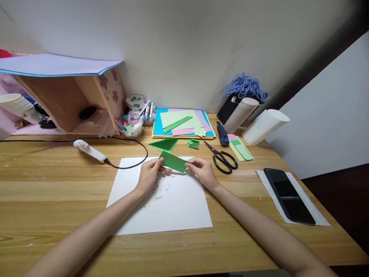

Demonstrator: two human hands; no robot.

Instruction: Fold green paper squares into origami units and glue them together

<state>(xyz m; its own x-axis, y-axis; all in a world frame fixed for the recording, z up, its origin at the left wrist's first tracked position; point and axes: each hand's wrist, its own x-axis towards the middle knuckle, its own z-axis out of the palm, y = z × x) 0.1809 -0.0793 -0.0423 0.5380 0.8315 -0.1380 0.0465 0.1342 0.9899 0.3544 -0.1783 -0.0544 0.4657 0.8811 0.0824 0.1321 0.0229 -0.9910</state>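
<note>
Between my two hands is a green rectangle of paper [174, 162], raised over a marked white sheet [161, 215]. My left hand [152, 173] pinches its left end, thumb on top. At the right end, my right hand [202, 171] grips the lower corner between thumb and fingers. Just beyond the held piece lie a green paper triangle [165, 145] and some small green scraps [193, 144]. Black-handled scissors [221, 157] rest to the right of my right hand, blades pointing away to the left.
A white glue gun [90, 151] with a black cord lies at left. Colored paper sheets [157, 125] are stacked at the back, near a cup of scraps [133, 129]. A utility knife [222, 134], paper strips [240, 148], white roll [265, 127] and phone [290, 196] are on the right.
</note>
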